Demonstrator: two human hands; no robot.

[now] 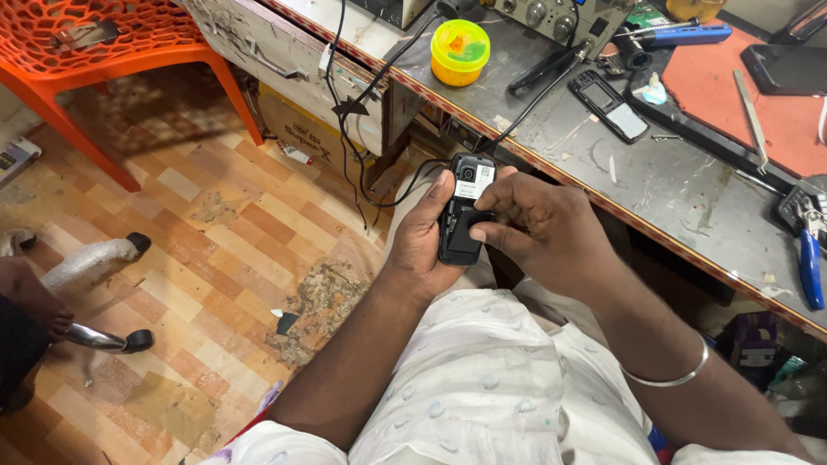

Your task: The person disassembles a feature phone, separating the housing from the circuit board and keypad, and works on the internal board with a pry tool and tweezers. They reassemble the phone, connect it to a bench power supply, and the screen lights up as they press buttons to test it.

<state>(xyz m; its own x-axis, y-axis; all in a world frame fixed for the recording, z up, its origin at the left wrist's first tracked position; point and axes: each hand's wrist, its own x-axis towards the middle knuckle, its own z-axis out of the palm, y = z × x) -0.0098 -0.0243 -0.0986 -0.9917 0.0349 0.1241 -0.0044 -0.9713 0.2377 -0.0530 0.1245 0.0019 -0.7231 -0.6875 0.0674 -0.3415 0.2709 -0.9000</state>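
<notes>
The small black phone (465, 209) was held back-side up, just off the near edge of the workbench (655, 185); its rear cover was off, and a pale label showed in the upper part of the open back. The left hand (422, 237) was wrapped around the phone from its left side and closed on the body, the thumb lying along the left edge; the right hand (530, 220) came in from the phone's right, its fingers curled, with thumb and forefinger pinched on a dark flat piece (469, 228) lying in the phone's lower half; whether that piece was a battery or a cover could not be told. A silver bangle (668, 375) circled the right wrist, nearer the body than the phone. Beyond the phone, on the workbench, stood a yellow round tub (459, 52) with a green lid; to the right of that lay a second phone's open shell (608, 105), and farther right a red mat (741, 95); blue-handled pliers (808, 258) lay at the bench's right end. Black cables (362, 112) hung down the bench front, left of the phone; well to the left stood an orange plastic chair (112, 52) on the patterned floor (207, 250).
</notes>
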